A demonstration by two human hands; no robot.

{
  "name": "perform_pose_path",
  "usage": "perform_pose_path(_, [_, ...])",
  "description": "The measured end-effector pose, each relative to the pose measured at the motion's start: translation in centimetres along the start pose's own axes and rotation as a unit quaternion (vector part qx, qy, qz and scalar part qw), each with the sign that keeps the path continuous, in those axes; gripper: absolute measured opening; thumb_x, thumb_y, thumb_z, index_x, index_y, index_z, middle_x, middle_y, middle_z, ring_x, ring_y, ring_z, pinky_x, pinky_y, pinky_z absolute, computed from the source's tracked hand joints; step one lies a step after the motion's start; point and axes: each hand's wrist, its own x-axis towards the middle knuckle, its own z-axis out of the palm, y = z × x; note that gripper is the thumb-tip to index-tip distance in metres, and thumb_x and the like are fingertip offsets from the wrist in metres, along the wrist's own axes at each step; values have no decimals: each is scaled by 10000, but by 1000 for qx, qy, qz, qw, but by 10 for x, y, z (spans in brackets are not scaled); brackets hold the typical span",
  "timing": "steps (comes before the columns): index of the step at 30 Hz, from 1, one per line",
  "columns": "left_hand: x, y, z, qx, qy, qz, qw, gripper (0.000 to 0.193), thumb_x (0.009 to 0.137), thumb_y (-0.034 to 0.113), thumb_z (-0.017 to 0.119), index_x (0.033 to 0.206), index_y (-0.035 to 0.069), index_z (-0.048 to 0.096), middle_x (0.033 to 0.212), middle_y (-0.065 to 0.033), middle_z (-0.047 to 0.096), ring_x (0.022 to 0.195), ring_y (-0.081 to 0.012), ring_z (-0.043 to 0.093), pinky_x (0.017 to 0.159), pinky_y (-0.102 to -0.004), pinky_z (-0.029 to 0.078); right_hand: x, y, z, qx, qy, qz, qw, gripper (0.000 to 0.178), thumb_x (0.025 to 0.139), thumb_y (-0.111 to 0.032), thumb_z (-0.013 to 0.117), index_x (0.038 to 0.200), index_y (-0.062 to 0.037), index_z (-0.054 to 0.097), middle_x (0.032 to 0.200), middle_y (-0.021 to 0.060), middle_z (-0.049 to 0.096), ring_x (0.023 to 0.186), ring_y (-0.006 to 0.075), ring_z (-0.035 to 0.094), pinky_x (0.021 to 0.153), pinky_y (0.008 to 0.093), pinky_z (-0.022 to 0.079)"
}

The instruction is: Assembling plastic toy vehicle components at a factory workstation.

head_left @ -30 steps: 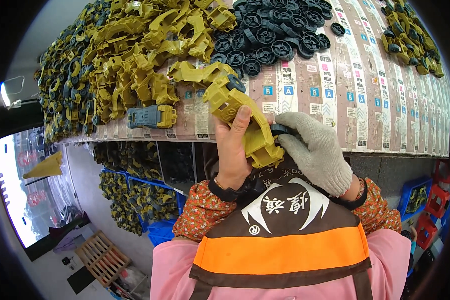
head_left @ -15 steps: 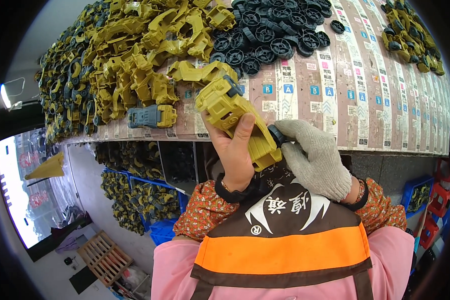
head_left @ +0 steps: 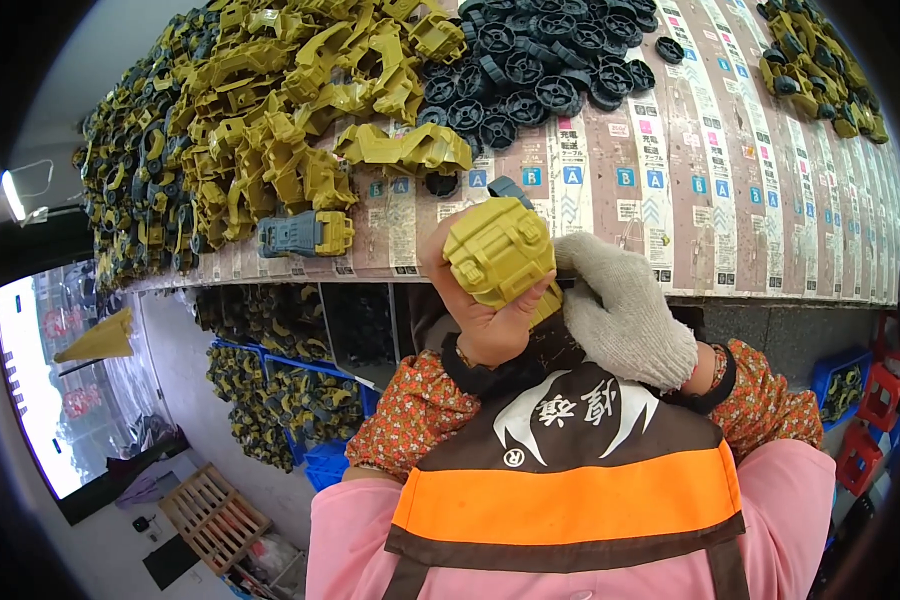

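My bare left hand (head_left: 488, 328) is wrapped round a yellow plastic toy truck (head_left: 500, 250), held tilted over the table's near edge with its cab end facing up. A dark grey part (head_left: 510, 191) sticks out past the truck's far side. Against the truck's right side rests my right hand (head_left: 625, 315), in a pale knitted glove with its fingers curled in. Whatever lies between those fingers and the truck is hidden. Just beyond my left hand, a dark wheel (head_left: 440, 185) lies on the table.
Yellow truck shells (head_left: 270, 110) are heaped at the left, beside a pile of black wheels (head_left: 540, 75). A grey-and-yellow toy truck (head_left: 307, 234) lies near the front edge of the table (head_left: 750, 240). More toy parts (head_left: 820, 70) are heaped at far right.
The truck has been turned in my left hand, so its cab end now faces up instead of its long side. The wheel seen by my right fingers is now out of sight.
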Motion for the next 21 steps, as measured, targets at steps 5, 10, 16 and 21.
perform_pose_path(5, [37,28,9,-124,-22,-112,986,783,897,62,834,1516,72,355,1395,-104,533,1226,-203,598,1061,-356,495,17,-6,-22,-120,-31,28,992,276,895,-23,578,1151,-5,679,990,281,710,906,472,707,780,477,582])
perform_pose_path(10, [49,36,-5,-109,-255,-302,912,758,937,140,776,1557,39,351,1370,-125,587,1259,-210,596,1077,-340,484,25,-36,-47,65,150,-67,984,363,887,-2,660,1247,8,703,1129,140,739,1001,187,694,847,339,564])
perform_pose_path(16, [54,44,-14,-267,-353,-408,799,829,965,263,763,1624,96,289,1433,-150,571,1316,-235,575,1104,-383,469,26,-11,-74,77,-100,56,990,291,936,-192,712,1172,-23,715,1057,79,724,1004,149,674,896,329,549])
perform_pose_path(21, [48,45,-20,-545,-165,-391,724,1025,918,368,814,1687,177,164,1579,-114,456,1390,-274,536,1157,-427,452,27,8,-69,273,102,161,943,252,976,-258,680,1081,-32,715,1024,48,708,950,131,655,856,290,534])
